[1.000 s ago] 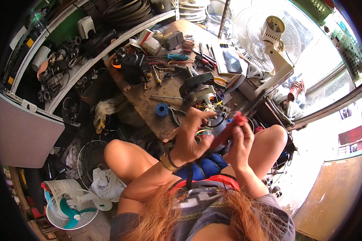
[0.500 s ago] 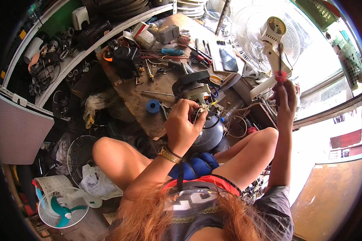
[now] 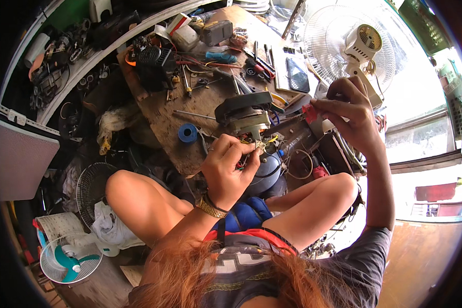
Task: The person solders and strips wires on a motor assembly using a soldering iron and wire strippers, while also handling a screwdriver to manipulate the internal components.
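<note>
A partly dismantled fan motor (image 3: 247,123) stands in front of me, with a dark curved cover (image 3: 243,107) on its far side and a rounded grey housing (image 3: 266,175) below. My left hand (image 3: 227,167) pinches a small pale part (image 3: 260,147) at the motor's near end, thumb and finger closed on it. Thin coloured wires show by those fingertips. To the right, my raised right hand (image 3: 351,110) grips a screwdriver by its translucent red handle (image 3: 309,113). Its dark shaft points left toward the motor, and the tip's exact place is hard to make out.
A wooden board (image 3: 164,120) bears a blue tape roll (image 3: 187,133), a long thin rod, loose tools and a phone (image 3: 297,74). A white fan (image 3: 363,43) stands at the far right. A small teal-bladed fan (image 3: 69,263) lies lower left. Cluttered shelves line the left.
My right hand has come down and turned, so the screwdriver that pointed up now points left toward the motor. My left hand keeps its pinch on the pale part. The view has shifted slightly.
</note>
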A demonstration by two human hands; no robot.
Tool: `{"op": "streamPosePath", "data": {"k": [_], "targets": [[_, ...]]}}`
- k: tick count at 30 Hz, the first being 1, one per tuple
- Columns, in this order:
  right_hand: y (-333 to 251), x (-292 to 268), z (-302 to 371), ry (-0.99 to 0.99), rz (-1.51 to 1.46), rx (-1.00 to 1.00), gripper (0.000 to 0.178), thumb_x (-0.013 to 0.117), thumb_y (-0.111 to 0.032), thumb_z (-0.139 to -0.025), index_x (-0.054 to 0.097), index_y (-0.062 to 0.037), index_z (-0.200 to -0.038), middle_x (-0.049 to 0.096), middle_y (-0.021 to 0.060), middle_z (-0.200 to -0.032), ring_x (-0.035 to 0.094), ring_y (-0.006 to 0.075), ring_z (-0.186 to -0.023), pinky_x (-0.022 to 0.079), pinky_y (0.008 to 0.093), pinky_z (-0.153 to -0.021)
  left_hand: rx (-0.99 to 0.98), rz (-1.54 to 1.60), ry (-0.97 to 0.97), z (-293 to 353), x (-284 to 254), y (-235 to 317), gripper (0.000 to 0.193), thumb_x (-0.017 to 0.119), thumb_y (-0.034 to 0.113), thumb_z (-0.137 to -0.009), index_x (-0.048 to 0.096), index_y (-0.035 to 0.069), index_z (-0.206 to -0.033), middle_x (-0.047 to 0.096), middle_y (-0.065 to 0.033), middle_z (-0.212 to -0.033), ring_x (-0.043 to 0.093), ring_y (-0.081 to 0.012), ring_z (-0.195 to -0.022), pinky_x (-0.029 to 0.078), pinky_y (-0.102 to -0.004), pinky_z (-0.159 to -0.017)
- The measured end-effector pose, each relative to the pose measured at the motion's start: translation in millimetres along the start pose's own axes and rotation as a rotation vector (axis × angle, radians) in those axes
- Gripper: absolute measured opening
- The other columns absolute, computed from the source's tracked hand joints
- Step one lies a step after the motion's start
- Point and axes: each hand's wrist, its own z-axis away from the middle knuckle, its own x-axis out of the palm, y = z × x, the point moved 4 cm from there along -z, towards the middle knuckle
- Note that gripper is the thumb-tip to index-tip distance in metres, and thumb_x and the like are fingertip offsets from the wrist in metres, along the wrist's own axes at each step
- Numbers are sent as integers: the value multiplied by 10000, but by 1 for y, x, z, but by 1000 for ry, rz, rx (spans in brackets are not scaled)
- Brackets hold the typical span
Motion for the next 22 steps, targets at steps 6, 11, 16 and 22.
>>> {"op": "streamPosePath", "data": {"k": [6, 11, 16, 22], "targets": [[-8, 1, -7, 10, 52, -88, 340, 810, -73, -658, 817, -175, -982, 619, 23, -932, 523, 238, -874, 444, 363, -793, 56, -62, 22, 0, 0, 1, 170, 814, 23, -736, 700, 76, -850, 636, -60, -808, 628, -239, -735, 492, -349, -640], [-13, 1, -13, 1, 92, -137, 341, 821, -63, -643, 818, -173, -966, 623, 15, -934, 523, 231, -862, 443, 361, -778, 86, -161, 2, -1, -1, 5, 187, 823, 36, -719, 704, 111, -841, 642, -28, -808, 606, -226, -741, 481, -347, -652], [-15, 1, -16, 8, 63, -131, 350, 825, -52, -638, 817, -170, -968, 620, 13, -925, 524, 217, -847, 444, 345, -753, 103, -182, -7, 0, -1, 5, 201, 827, 37, -709, 695, 115, -839, 649, -11, -819, 597, -225, -736, 481, -345, -647], [-19, 1, -20, -25, 61, -135, 321, 799, -29, -678, 818, -167, -967, 622, 21, -925, 524, 213, -845, 454, 350, -752, 135, -191, -11, 0, 1, 3, 215, 828, 46, -713, 690, 121, -860, 655, -8, -823, 603, -225, -739, 487, -349, -648]]}}
